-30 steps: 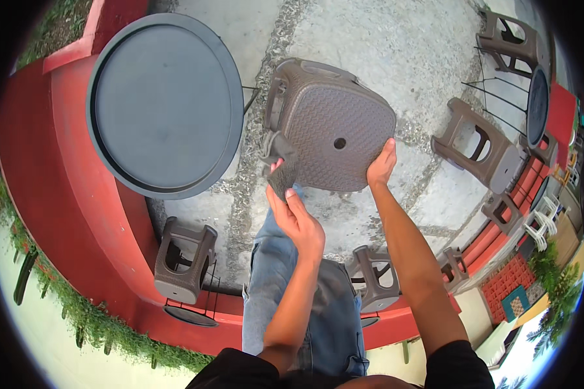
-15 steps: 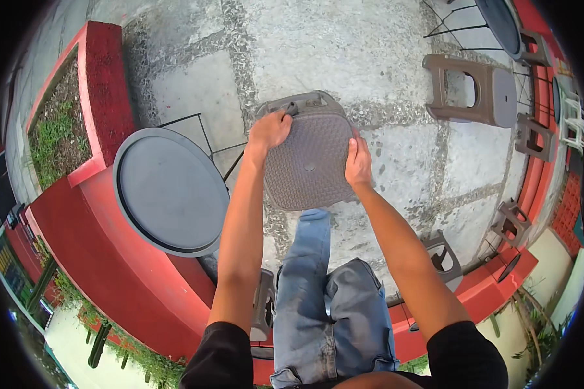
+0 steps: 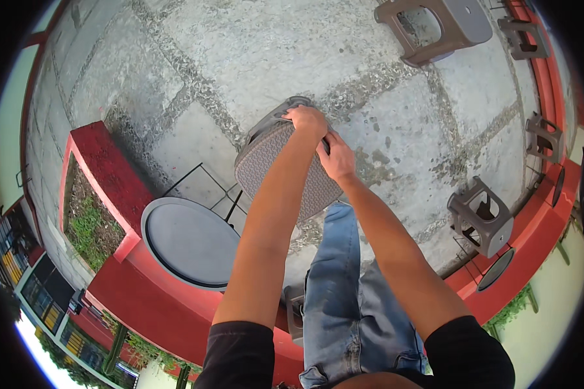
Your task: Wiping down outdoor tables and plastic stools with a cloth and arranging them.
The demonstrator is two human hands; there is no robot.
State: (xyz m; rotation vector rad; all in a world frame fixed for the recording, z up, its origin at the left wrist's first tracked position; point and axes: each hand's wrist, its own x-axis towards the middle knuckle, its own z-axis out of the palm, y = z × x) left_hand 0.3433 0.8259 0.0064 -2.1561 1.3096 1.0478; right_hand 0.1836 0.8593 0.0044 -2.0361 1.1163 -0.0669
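A brown plastic stool (image 3: 266, 163) with a woven-pattern seat stands tilted in front of me, its seat turned toward me and one side showing at the far left. My left hand (image 3: 308, 121) is closed at its far edge, on what looks like a dark grey cloth (image 3: 299, 101), mostly hidden by the fingers. Just nearer and to the right, my right hand (image 3: 337, 157) grips the stool's right edge, thumb over the seat. My left forearm covers part of the seat.
A round grey table (image 3: 187, 243) on thin black legs stands at the left, beside a red planter wall (image 3: 110, 175). Another brown stool (image 3: 457, 29) lies on its side at the upper right. More stools (image 3: 481, 214) stand along the red ledge (image 3: 529, 249) at right.
My left hand has moved right along the stool's far edge, close to my right hand. The stool has turned and tilted, and my view has swung to the right.
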